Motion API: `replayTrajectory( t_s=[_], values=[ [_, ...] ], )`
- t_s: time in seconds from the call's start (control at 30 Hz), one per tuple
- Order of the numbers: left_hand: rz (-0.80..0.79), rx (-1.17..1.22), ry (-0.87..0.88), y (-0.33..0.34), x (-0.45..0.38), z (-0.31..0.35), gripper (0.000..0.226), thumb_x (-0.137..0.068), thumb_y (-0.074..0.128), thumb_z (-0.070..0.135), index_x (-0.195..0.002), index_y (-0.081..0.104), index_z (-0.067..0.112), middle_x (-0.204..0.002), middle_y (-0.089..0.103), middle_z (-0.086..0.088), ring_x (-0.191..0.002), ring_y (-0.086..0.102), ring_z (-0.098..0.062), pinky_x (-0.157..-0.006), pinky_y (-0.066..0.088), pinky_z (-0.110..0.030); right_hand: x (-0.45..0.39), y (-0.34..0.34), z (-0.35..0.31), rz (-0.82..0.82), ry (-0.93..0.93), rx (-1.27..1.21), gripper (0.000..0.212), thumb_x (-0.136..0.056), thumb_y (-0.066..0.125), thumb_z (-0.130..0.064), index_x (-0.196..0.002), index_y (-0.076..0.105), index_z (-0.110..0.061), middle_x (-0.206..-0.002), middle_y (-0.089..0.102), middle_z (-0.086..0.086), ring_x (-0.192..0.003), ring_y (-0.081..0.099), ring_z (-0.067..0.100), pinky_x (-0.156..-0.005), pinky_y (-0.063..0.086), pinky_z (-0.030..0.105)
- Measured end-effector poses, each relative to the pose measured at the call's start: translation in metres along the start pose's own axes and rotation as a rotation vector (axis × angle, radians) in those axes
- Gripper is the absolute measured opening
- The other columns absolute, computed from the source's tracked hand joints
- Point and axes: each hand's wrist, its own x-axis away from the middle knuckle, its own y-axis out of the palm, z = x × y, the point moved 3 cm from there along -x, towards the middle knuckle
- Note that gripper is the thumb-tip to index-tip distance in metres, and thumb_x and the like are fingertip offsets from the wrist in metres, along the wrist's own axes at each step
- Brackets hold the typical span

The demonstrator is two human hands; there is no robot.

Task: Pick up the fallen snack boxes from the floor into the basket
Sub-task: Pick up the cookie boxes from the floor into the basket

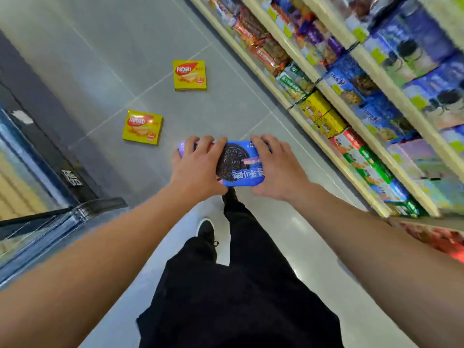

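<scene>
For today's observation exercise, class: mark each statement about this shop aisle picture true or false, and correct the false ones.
1. Both hands hold the blue biscuit box. True: the left hand and right hand grip its ends.
2. Three yellow boxes lie on the floor. False: two do, the near yellow box and the far yellow box.
3. The yellow boxes touch each other. False: they lie apart.
4. The shelves stand on the person's right. True.
5. A basket stands beside the yellow boxes. False: no basket is in view.
</scene>
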Motion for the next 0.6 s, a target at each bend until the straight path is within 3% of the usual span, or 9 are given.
replayTrajectory(
  t_s=[0.1,0.2,0.3,0.4,0.5,0.57,0.6],
  values=[
    [0.058,-0.083,0.155,-0.011,0.023,0.022,0.099,-0.047,0.065,0.054,-0.139,0.035,0.035,-0.129,0.047,0.007,-0.124,0.040,-0.029,-0.092,0.041,-0.050,0.056,0.000,0.001,0.096,0.154,-0.387,0.118,-0.061,0.083,-0.042,-0.154,0.014,-0.023,-0.159,0.016,0.007,-0.147,0.017,0.024,-0.119,0.020,0.041],
    [0.058,-0.149,0.312,-0.020,0.040,0.055,0.103,-0.045,0.067,0.053,-0.140,0.035,0.035,-0.130,0.047,0.007,-0.123,0.041,-0.029,-0.090,0.042,-0.048,0.115,-0.005,0.014,0.330,0.469,-0.858,0.098,-0.080,0.076,-0.037,-0.155,0.013,-0.027,-0.159,0.016,-0.001,-0.144,0.024,0.015,-0.118,0.025,0.035],
    [0.051,-0.154,0.470,-0.031,0.049,0.103,0.104,-0.043,0.067,0.054,-0.141,0.034,0.036,-0.131,0.045,0.008,-0.124,0.039,-0.029,-0.089,0.044,-0.047,0.170,-0.005,0.037,0.467,0.745,-1.056,0.077,-0.091,0.059,-0.050,-0.153,0.020,-0.028,-0.157,0.028,0.000,-0.138,0.040,0.019,-0.113,0.035,0.041],
    [0.066,-0.178,0.647,-0.033,0.067,0.166,0.105,-0.042,0.069,0.053,-0.140,0.035,0.034,-0.131,0.046,0.007,-0.124,0.039,-0.028,-0.091,0.043,-0.049,0.229,0.001,0.059,0.594,0.903,-1.300,0.051,-0.094,0.047,-0.056,-0.136,0.044,-0.026,-0.132,0.059,0.003,-0.105,0.064,0.019,-0.092,0.049,0.036],
    [0.123,-0.197,0.782,-0.030,0.091,0.226,0.103,-0.044,0.069,0.050,-0.140,0.036,0.032,-0.132,0.046,0.005,-0.127,0.037,-0.028,-0.095,0.040,-0.054,0.281,0.004,0.078,0.801,0.965,-1.509,0.028,-0.095,0.048,-0.055,-0.104,0.052,-0.029,-0.102,0.068,0.002,-0.081,0.068,0.017,-0.088,0.055,0.039],
    [0.181,-0.202,0.877,-0.023,0.115,0.267,0.101,-0.045,0.070,0.045,-0.139,0.037,0.029,-0.133,0.047,0.002,-0.128,0.037,-0.029,-0.095,0.039,-0.057,0.322,0.000,0.089,0.993,0.996,-1.548,0.029,-0.093,0.051,-0.056,-0.094,0.051,-0.027,-0.094,0.064,-0.005,-0.078,0.064,0.012,-0.084,0.053,0.037],
    [0.204,-0.205,0.916,-0.019,0.126,0.286,0.101,-0.045,0.071,0.044,-0.139,0.038,0.028,-0.134,0.047,0.000,-0.129,0.037,-0.030,-0.095,0.038,-0.057,0.341,0.002,0.097,1.059,1.012,-1.556,0.039,-0.087,0.054,-0.063,-0.100,0.055,-0.026,-0.102,0.066,-0.003,-0.086,0.066,0.014,-0.088,0.054,0.040]
  ],
)
